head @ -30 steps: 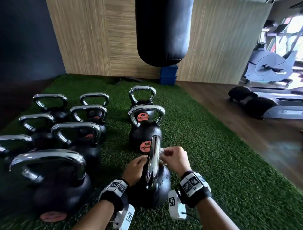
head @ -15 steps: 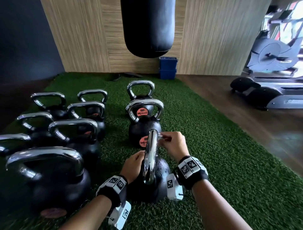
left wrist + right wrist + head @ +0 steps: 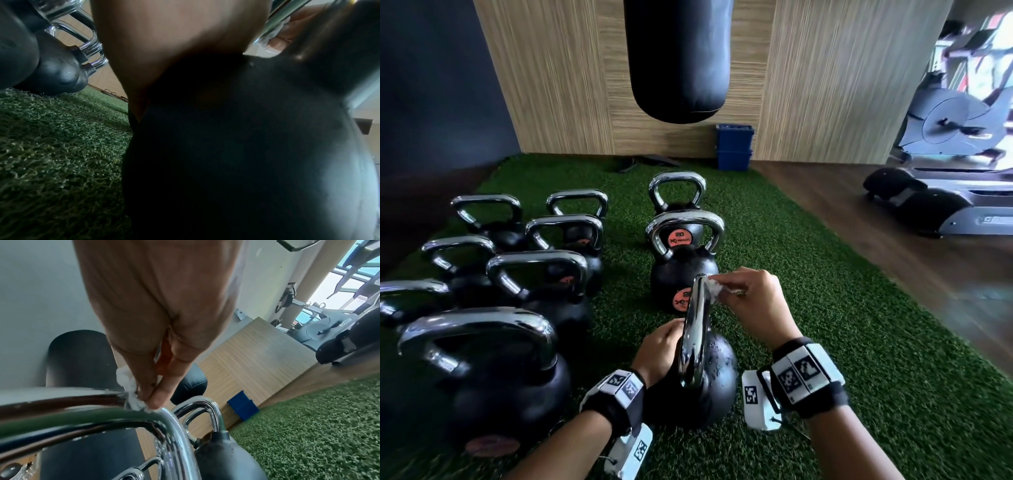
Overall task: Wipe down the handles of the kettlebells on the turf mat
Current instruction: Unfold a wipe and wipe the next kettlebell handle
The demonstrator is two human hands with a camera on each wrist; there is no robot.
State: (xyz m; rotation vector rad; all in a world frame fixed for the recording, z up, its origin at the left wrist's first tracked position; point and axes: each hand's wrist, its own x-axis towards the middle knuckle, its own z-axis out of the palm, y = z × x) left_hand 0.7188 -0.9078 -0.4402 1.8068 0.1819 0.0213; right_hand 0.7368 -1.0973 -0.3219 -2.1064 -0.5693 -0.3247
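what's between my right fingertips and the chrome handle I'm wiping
A small crumpled white wipe: the right hand pinches it against the far top corner of the handle. The right wrist view shows it best; the head view shows it too.

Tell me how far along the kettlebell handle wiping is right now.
In hand: the right hand pinches a white wipe against the top of the nearest kettlebell's handle, while the left hand rests on its black body. Nothing shows which handles are already wiped. The other kettlebells stand untouched on the turf mat, so most may be left.
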